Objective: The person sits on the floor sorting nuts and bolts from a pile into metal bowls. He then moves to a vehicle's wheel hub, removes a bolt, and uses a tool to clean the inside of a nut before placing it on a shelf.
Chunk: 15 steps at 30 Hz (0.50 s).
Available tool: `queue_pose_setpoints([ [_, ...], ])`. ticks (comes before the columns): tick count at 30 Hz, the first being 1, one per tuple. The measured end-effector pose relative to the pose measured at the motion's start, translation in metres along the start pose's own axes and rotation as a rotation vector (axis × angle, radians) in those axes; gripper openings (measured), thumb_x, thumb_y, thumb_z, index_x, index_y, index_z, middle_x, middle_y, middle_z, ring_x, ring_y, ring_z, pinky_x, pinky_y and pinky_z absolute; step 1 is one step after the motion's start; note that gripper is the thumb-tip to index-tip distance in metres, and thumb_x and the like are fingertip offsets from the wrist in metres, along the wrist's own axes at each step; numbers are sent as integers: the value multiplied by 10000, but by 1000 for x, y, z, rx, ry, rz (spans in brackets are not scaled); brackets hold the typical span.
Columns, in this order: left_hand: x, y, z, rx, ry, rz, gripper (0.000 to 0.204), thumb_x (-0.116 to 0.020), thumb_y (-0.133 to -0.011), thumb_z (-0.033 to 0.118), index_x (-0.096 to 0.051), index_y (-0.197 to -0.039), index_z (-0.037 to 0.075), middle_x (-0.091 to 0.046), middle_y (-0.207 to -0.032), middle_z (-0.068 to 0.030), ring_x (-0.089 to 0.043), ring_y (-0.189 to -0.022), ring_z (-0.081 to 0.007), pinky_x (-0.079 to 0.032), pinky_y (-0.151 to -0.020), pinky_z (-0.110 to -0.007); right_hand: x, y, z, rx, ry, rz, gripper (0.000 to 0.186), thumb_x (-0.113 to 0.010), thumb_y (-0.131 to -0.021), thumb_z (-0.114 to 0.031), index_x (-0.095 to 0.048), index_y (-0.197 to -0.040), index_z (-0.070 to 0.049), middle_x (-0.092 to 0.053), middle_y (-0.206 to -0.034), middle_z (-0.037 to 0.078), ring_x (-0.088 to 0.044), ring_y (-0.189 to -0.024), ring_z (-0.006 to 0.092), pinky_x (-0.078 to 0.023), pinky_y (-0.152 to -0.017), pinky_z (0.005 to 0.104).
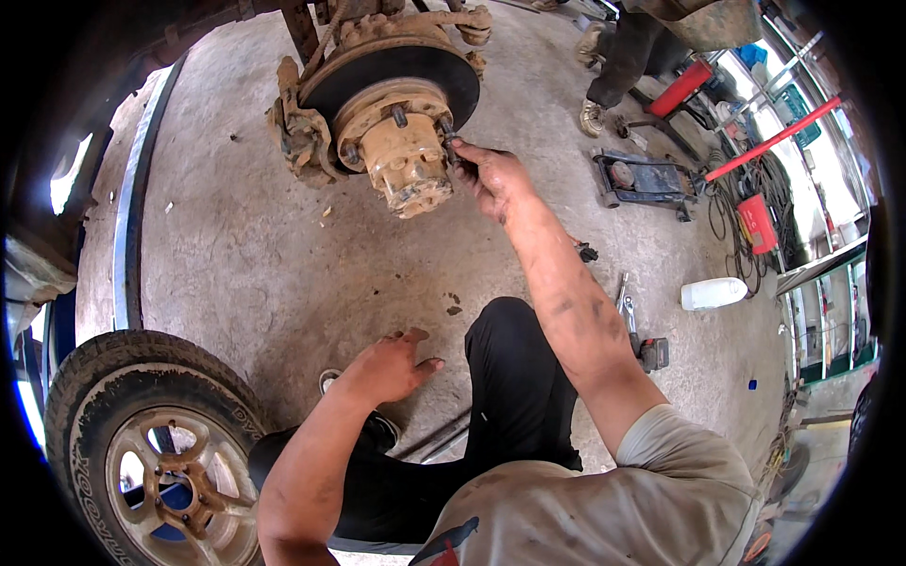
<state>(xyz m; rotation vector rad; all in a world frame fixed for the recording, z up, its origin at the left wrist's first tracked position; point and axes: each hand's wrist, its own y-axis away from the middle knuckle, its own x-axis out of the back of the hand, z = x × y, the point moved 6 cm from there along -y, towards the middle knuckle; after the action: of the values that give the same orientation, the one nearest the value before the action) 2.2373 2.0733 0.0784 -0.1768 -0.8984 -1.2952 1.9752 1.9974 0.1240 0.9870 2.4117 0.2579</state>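
Note:
My right hand (pixel 489 177) is raised to the dirty, tan wheel hub (pixel 404 168), thumb and fingers closed at a stud on its right side; whether a small nut is between them is hard to make out. Behind the hub is the dark brake disc (pixel 385 74), with a muddy caliper (pixel 291 123) on its left. My left hand (pixel 392 368) hangs low over the concrete floor in front of my black-trousered legs, fingers apart and holding nothing.
A wheel with tyre (pixel 104 396) lies at lower left. To the right are a floor jack (pixel 642 179), red equipment (pixel 757 223), hoses, a white jug (pixel 713 292) and a cordless tool (pixel 653 353). Another person's legs (pixel 618 71) stand at upper right. A metal rail (pixel 142 189) runs along the left.

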Motion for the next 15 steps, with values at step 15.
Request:
queue_pose_setpoints([
  [15,-16,-4,-10,-250,-156,164,353,-549,-903,373,-646,-995,46,-566,-1140,-186,-621,-820,-378,-512,-727,-444,0,0,-5,161,147,78,202,-721,-786,-84,-628,-845,85,-638,-757,107,-603,-594,153,-465,-471,249],
])
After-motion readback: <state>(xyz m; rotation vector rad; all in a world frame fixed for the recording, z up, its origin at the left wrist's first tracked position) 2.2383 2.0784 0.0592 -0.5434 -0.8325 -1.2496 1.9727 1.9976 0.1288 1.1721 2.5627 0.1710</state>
